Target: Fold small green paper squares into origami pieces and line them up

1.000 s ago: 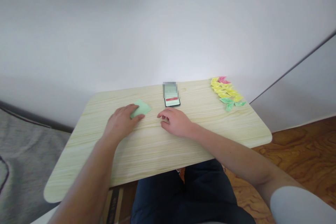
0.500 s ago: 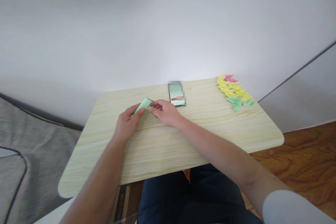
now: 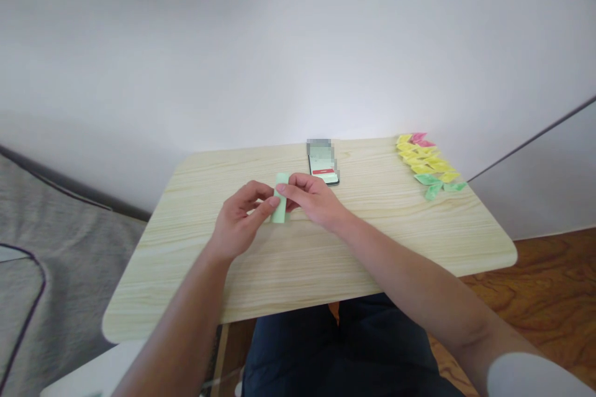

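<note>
A narrow folded strip of light green paper (image 3: 279, 214) is held upright over the middle of the table. My left hand (image 3: 244, 214) pinches its left edge, thumb in front and fingers behind. From the other side my right hand (image 3: 314, 198) grips it too, with the thumb lying across its upper part. The fingertips behind the paper are hidden. Just beyond my right hand lies a phone (image 3: 325, 164) with a lit, partly blurred screen.
Folded paper pieces lie in a row at the table's right: pink (image 3: 421, 139), several yellow (image 3: 426, 158) and several green (image 3: 435, 186). The pale wooden table (image 3: 186, 285) meets a white wall (image 3: 261, 56). Grey fabric (image 3: 88, 273) is at the left.
The green paper has turned from slanted to upright and moved right with both hands. My right hand, earlier at its far end, now has its thumb over the front.
</note>
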